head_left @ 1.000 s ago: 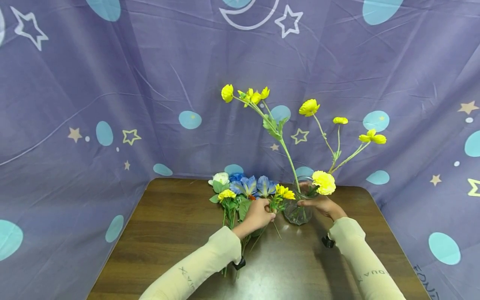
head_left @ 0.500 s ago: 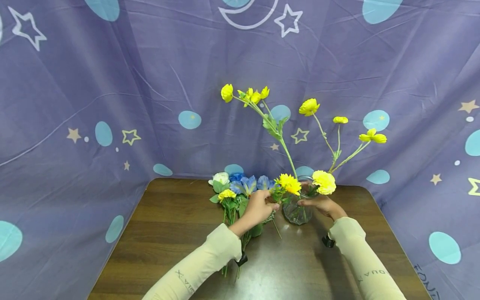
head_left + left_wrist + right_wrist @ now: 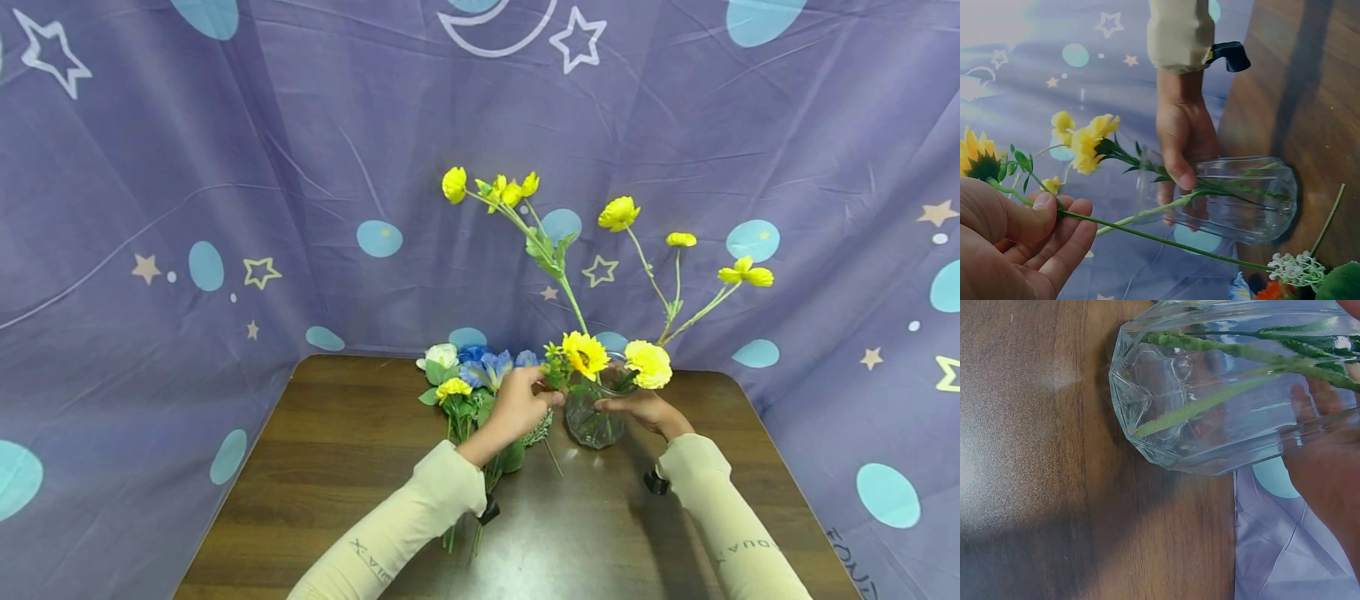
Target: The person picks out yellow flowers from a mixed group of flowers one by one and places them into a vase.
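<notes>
My left hand pinches the green stem of a yellow sunflower between thumb and fingers. The bloom is held up just left of the vase mouth, and its stem slants down outside the glass. Around the clear glass vase my right hand is wrapped from the right side, thumb in front. The vase stands upright on the table. In it are tall yellow flowers with branching stems and a yellow carnation-like bloom leaning right over the rim. Cut stem ends show through the glass.
Left of the vase lies a pile of artificial flowers: a white rose, blue blooms, a small yellow flower. A white-flowered sprig lies nearby on the wooden table. A patterned purple cloth hangs behind.
My left hand has lifted the sunflower from beside the pile, up and right toward the vase mouth, and the bloom has turned to face forward. My right hand and the vase stay put.
</notes>
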The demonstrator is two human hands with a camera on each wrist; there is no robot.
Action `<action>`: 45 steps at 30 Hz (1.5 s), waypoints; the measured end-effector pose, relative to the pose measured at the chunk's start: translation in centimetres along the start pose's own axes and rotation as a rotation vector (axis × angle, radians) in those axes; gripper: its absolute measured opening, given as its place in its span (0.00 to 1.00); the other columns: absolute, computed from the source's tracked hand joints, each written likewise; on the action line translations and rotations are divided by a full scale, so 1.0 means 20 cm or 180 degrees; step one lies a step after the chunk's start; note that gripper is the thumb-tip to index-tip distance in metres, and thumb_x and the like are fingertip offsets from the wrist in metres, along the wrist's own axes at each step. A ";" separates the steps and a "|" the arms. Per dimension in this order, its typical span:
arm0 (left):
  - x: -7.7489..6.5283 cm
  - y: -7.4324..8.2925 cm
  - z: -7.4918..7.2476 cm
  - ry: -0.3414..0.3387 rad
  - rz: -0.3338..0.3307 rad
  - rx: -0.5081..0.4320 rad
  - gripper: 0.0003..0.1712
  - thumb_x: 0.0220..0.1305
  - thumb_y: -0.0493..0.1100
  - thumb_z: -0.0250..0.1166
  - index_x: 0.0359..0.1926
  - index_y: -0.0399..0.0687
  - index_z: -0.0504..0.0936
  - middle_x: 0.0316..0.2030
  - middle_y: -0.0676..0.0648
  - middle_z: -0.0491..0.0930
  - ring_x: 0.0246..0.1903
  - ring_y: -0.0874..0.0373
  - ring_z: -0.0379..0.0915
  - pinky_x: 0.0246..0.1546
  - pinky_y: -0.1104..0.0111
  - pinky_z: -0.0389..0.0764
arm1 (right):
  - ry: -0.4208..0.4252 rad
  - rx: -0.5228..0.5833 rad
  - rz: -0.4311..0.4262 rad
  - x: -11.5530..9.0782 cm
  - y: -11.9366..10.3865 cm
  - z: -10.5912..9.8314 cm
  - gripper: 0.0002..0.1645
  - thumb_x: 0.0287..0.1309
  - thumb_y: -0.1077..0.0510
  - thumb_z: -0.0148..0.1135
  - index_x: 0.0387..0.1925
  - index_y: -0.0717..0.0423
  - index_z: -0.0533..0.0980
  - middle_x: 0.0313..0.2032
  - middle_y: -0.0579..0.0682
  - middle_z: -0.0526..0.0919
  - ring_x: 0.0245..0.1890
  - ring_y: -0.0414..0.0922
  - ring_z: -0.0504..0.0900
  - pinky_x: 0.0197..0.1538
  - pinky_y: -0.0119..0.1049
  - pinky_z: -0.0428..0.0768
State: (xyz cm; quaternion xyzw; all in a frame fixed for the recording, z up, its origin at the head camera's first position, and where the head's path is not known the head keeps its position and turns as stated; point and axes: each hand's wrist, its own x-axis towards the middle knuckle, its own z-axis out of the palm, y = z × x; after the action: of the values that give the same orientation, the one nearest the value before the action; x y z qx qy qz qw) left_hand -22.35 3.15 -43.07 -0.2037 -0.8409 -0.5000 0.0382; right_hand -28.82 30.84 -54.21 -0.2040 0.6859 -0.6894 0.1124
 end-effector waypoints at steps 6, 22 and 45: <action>0.03 0.04 -0.02 0.0023 0.0062 -0.0043 0.02 0.63 0.33 0.72 0.37 0.38 0.88 0.32 0.43 0.88 0.33 0.52 0.87 0.33 0.71 0.83 | 0.0009 -0.0045 -0.0064 0.00 0.01 0.00 0.38 0.55 0.81 0.62 0.56 0.39 0.73 0.53 0.32 0.78 0.53 0.32 0.78 0.51 0.31 0.82; 0.14 0.20 -0.03 0.0106 0.0109 -0.0462 0.04 0.67 0.31 0.68 0.40 0.38 0.89 0.34 0.44 0.89 0.33 0.58 0.87 0.37 0.74 0.83 | 0.0044 -0.0164 -0.0025 0.01 0.01 -0.01 0.35 0.54 0.80 0.64 0.63 0.68 0.65 0.56 0.36 0.77 0.56 0.33 0.77 0.55 0.32 0.81; 0.29 0.35 -0.01 0.0286 0.0463 -0.1205 0.09 0.70 0.35 0.66 0.46 0.34 0.87 0.37 0.38 0.89 0.41 0.48 0.88 0.46 0.69 0.85 | 0.0066 -0.0117 0.0136 0.01 0.01 -0.01 0.35 0.56 0.79 0.64 0.64 0.70 0.64 0.55 0.38 0.78 0.55 0.34 0.79 0.56 0.31 0.80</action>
State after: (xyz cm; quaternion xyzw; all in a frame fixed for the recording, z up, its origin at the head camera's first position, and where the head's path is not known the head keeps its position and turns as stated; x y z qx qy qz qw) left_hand -24.95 7.60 -35.52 -0.2449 -0.7124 -0.6536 0.0727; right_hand -29.18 30.94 -54.35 -0.1842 0.7038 -0.6762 0.1161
